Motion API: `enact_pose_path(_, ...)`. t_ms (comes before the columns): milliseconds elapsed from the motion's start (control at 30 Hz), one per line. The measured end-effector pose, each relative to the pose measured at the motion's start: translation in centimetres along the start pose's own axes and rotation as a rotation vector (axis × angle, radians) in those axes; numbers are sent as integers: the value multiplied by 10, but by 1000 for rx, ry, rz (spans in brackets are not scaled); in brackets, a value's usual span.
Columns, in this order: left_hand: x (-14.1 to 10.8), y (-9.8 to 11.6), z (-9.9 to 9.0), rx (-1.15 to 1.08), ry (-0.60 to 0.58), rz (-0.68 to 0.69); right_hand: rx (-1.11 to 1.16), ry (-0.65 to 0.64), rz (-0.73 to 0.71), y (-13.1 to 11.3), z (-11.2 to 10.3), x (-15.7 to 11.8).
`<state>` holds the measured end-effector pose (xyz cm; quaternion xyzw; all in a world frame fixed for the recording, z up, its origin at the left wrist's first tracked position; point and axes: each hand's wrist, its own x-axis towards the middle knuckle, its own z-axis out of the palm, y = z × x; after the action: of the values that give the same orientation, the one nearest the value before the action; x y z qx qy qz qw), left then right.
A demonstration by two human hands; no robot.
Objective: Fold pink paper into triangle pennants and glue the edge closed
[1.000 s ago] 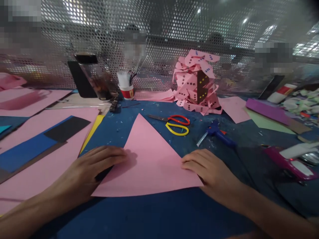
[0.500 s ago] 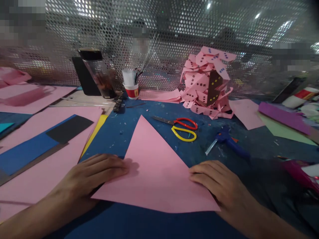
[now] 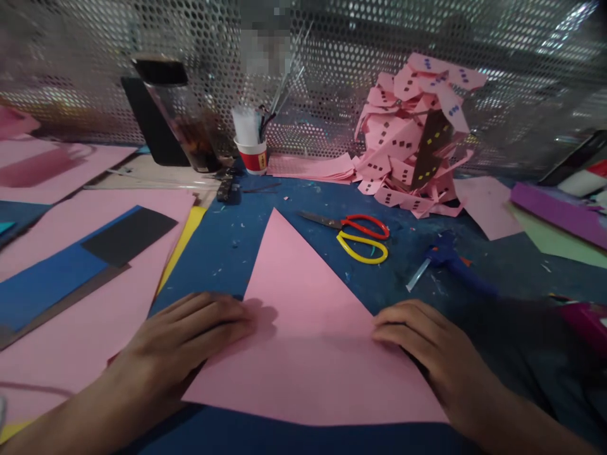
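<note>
A triangular sheet of pink paper [image 3: 313,354] lies in front of me, its point facing away. My left hand [image 3: 199,335] grips its left edge, fingertips on top and the thumb hidden underneath. On the opposite edge, my right hand [image 3: 422,341] pinches the sheet in the same way. Just past the paper are scissors [image 3: 363,237] with one red and one yellow handle. To their right rests a blue glue gun [image 3: 448,256].
A model covered in pink paper pieces [image 3: 408,139] stands at the back right. Behind are a paper cup [image 3: 252,156] and a dark-lidded bottle [image 3: 183,120]. Pink sheets [image 3: 114,309] with blue and black strips lie left; purple paper [image 3: 562,215] lies right.
The camera view has shifted slightly, so the tabletop things sit a little differently in the picture. Both hands keep their hold on the pink paper, which appears slightly lower and nearer.
</note>
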<state>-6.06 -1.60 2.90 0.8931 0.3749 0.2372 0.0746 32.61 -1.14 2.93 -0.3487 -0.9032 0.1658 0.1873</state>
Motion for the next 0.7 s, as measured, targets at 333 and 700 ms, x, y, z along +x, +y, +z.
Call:
enact_pose_path(333,-4,-2,5,29,46,-31,-34,12,-100,7,-3,5)
enact_pose_path(700,9,5,5,67,34,66,-35,69,-15,-2,-16,6)
